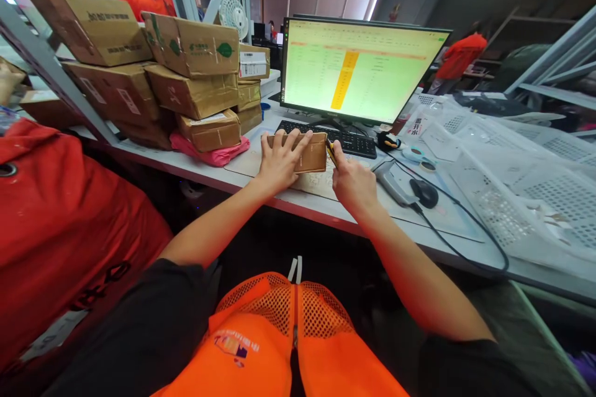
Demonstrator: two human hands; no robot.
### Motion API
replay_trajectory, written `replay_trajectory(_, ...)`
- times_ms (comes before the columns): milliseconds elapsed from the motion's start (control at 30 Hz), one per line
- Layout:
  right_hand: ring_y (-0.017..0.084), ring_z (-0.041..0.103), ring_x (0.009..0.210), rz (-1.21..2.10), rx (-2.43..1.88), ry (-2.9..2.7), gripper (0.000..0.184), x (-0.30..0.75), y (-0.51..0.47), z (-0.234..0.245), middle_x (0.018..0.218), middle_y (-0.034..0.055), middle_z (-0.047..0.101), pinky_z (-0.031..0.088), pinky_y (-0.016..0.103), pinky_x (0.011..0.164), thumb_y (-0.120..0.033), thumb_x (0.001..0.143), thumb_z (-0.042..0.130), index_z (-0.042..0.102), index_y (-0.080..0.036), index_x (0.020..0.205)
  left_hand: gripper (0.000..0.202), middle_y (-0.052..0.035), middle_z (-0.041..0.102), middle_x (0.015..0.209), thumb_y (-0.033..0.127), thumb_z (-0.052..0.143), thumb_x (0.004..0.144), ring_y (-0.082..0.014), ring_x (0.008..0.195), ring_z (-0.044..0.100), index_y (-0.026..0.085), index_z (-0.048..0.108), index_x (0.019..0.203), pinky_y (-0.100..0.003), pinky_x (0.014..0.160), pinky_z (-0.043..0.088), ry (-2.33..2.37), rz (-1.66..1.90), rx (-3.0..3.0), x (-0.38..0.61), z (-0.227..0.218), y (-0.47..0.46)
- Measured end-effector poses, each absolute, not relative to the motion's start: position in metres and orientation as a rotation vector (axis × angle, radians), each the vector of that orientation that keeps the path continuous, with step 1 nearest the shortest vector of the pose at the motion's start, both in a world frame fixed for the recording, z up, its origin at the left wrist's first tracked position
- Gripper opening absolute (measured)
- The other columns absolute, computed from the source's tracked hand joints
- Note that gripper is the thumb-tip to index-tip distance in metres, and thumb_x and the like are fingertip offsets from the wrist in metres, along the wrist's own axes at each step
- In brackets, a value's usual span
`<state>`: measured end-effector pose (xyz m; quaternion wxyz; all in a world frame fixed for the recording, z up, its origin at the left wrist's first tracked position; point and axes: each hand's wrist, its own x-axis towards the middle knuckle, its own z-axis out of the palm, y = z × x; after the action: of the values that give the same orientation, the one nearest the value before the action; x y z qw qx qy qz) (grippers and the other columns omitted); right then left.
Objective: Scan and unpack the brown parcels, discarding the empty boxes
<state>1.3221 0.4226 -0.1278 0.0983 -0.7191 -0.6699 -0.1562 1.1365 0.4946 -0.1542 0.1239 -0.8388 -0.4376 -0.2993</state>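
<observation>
A small brown cardboard box [313, 155] rests on the desk in front of the keyboard. My left hand [280, 160] lies over its left part with fingers spread across it, holding it steady. In my right hand [352, 180] is a yellow and black box cutter [331, 152], gripped in closed fingers. Its tip is at the right end of the box; whether the blade cuts into the cardboard cannot be made out. The keyboard [356, 143] sits just behind, partly hidden by the box and my hands.
Stacked cardboard boxes [195, 49] stand at the left, above a pink bag [214, 154]. Behind the keyboard is a monitor [358, 68]. A corded scanner [393, 183], a mouse [423, 193] and white plastic baskets [526, 180] lie right. A red sack [69, 229] is at the left.
</observation>
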Motion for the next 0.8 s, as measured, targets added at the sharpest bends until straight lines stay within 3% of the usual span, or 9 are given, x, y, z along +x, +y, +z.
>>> replay_trajectory(167, 0.035, 0.073, 0.091, -0.423, -2.238, -2.020, 0.074, 1.312, 0.404, -0.154, 0.110, 0.0267, 0.072, 0.060, 0.046, 0.080, -0.013, 0.099, 0.037, 0.024, -0.011, 0.172, 0.097, -0.0153, 0.039, 0.165, 0.014, 0.071, 0.081, -0.0461, 0.148, 0.030, 0.027, 0.033, 0.169, -0.069, 0.122, 0.016, -1.314, -0.923, -2.468, 1.143, -0.151, 0.491)
replay_trajectory(267, 0.035, 0.073, 0.092, -0.344, -2.230, -2.058, 0.073, 1.321, 0.390, -0.155, 0.112, 0.0229, 0.074, 0.060, 0.045, 0.081, -0.017, 0.099, 0.042, 0.029, -0.018, 0.171, 0.096, -0.0164, 0.042, 0.162, 0.016, 0.076, 0.080, -0.0459, 0.147, 0.033, 0.027, 0.038, 0.167, -0.069, 0.123, 0.018, -1.293, -0.984, -2.462, 1.132, -0.149, 0.493)
replay_trajectory(333, 0.034, 0.073, 0.096, -0.314, -2.110, -2.057, 0.070, 1.340, 0.382, -0.146, 0.117, 0.0182, 0.075, 0.059, 0.044, 0.084, -0.024, 0.100, 0.049, 0.036, -0.025, 0.169, 0.102, -0.0163, 0.041, 0.162, 0.026, 0.085, 0.077, -0.0460, 0.147, 0.033, 0.028, 0.037, 0.167, -0.067, 0.124, 0.022, -1.333, -1.176, -2.423, 1.112, -0.152, 0.501)
replay_trajectory(433, 0.032, 0.074, 0.096, -0.267, -1.948, -1.858, 0.066, 1.384, 0.379, -0.126, 0.116, 0.0133, 0.077, 0.059, 0.041, 0.087, -0.033, 0.097, 0.061, 0.049, -0.027, 0.161, 0.126, -0.0153, 0.036, 0.165, 0.051, 0.093, 0.068, -0.0437, 0.152, 0.033, 0.030, 0.023, 0.171, -0.061, 0.127, 0.030, -1.350, -1.657, -2.479, 1.073, -0.172, 0.520)
replay_trajectory(567, 0.021, 0.066, 0.058, 0.293, -1.895, -1.546, 0.066, 1.438, 0.402, -0.108, 0.079, 0.0047, 0.072, 0.056, 0.032, 0.056, -0.038, 0.095, 0.071, 0.054, -0.025, 0.157, 0.149, -0.0212, 0.038, 0.166, 0.061, 0.097, 0.056, -0.0416, 0.149, 0.046, 0.027, 0.010, 0.172, -0.057, 0.122, 0.042, -1.256, -1.875, -3.072, 1.048, -0.219, 0.544)
replay_trajectory(667, 0.015, 0.057, 0.046, 0.779, -1.748, -1.464, 0.066, 1.448, 0.426, -0.109, 0.063, -0.0020, 0.062, 0.049, 0.025, 0.044, -0.031, 0.094, 0.074, 0.055, -0.021, 0.156, 0.141, -0.0227, 0.051, 0.157, 0.062, 0.097, 0.057, -0.0409, 0.144, 0.054, 0.024, 0.021, 0.170, -0.061, 0.120, 0.045, -1.265, -1.842, -3.385, 1.058, -0.246, 0.550)
replay_trajectory(800, 0.013, 0.056, 0.046, 1.061, -1.603, -1.435, 0.064, 1.436, 0.439, -0.113, 0.061, -0.0033, 0.060, 0.051, 0.023, 0.043, -0.025, 0.096, 0.070, 0.053, -0.021, 0.158, 0.128, -0.0245, 0.063, 0.143, 0.064, 0.097, 0.056, -0.0431, 0.146, 0.052, 0.014, 0.041, 0.160, -0.067, 0.122, 0.040, -1.219, -2.025, -3.404, 1.079, -0.255, 0.549)
